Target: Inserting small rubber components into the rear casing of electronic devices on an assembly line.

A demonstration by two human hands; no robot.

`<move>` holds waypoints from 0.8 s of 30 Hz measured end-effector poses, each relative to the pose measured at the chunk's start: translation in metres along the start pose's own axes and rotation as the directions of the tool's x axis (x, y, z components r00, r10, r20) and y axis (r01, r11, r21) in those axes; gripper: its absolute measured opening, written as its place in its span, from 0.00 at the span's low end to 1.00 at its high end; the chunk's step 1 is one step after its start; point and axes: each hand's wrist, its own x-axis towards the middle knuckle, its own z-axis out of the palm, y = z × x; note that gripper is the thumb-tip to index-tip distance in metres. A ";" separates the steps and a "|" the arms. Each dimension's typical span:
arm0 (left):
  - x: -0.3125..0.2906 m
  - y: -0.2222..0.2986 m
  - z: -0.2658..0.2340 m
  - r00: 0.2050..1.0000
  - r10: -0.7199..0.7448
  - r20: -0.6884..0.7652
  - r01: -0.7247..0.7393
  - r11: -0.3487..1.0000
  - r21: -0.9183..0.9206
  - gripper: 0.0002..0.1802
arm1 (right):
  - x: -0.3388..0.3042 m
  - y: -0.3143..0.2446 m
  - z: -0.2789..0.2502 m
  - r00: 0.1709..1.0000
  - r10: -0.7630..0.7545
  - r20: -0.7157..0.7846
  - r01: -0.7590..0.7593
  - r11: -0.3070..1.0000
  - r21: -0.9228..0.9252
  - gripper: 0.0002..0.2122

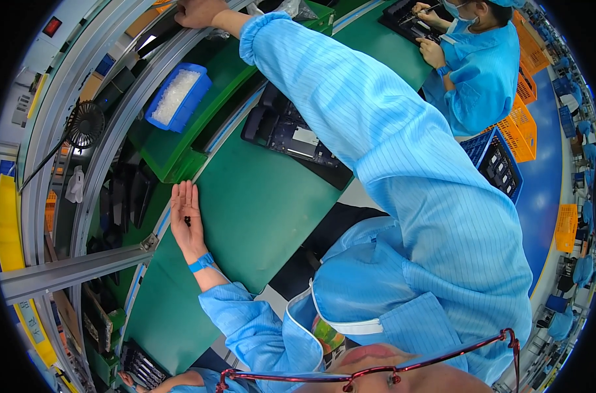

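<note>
Palm up over the green work surface (252,203), my left hand (184,230) has its fingers straight and side by side. Several tiny black parts (188,221) rest in its palm; their exact kind is too small to tell. My right hand (203,13) is stretched far forward to the metal frame at the top, with its fingers curled. What its fingertips hold or touch is hidden. Between my arms, a black device casing (298,134) with exposed inner parts lies on the work surface, partly covered by my right sleeve.
A blue bin (178,98) of clear pieces sits on a green shelf (186,164). A metal bar (78,268) crosses at left, below a small black fan (86,122). At upper right a co-worker (478,72) handles another black casing (409,23). Orange crates (517,134) stand behind.
</note>
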 end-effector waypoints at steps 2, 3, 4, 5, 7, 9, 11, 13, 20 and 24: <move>0.003 -0.002 0.002 1.000 -0.007 0.008 0.007 1.000 -0.002 0.27 | -0.002 0.005 0.000 1.000 0.016 0.012 -0.016 0.999 -0.036 0.24; 0.003 -0.003 0.002 1.000 -0.007 0.007 0.007 1.000 -0.002 0.27 | -0.003 0.007 0.001 1.000 0.017 0.013 -0.017 0.999 -0.038 0.24; 0.004 -0.004 0.003 1.000 -0.008 0.005 0.008 1.000 -0.002 0.27 | -0.003 0.008 0.002 1.000 0.004 0.005 -0.003 0.999 -0.035 0.24; 0.004 -0.003 0.003 1.000 -0.007 0.008 0.007 1.000 -0.002 0.27 | -0.002 0.008 0.001 1.000 -0.012 -0.007 0.012 0.999 -0.034 0.24; 0.004 -0.002 0.004 1.000 -0.010 0.024 0.010 1.000 -0.004 0.27 | -0.001 0.009 0.000 1.000 -0.025 -0.018 0.024 0.999 -0.048 0.24; 0.005 -0.003 0.006 1.000 -0.010 0.016 0.010 1.000 0.002 0.26 | -0.001 0.012 0.000 0.999 -0.035 -0.029 0.033 0.997 -0.064 0.24; 0.005 -0.003 0.005 1.000 -0.007 0.005 0.007 1.000 0.007 0.26 | 0.000 0.011 0.000 0.999 -0.033 -0.035 0.031 0.998 -0.051 0.24; 0.005 -0.002 0.003 1.000 -0.008 0.008 0.008 1.000 0.004 0.26 | -0.001 0.010 0.002 0.999 -0.025 -0.026 0.024 0.999 -0.047 0.23; 0.005 -0.003 0.004 1.000 -0.006 0.027 0.006 1.000 -0.003 0.26 | -0.001 0.009 0.000 0.999 -0.022 -0.040 0.019 0.997 -0.076 0.21; 0.004 -0.003 0.005 1.000 -0.003 0.002 0.003 1.000 0.013 0.26 | -0.002 0.008 0.001 0.998 -0.029 -0.048 0.026 0.998 -0.062 0.21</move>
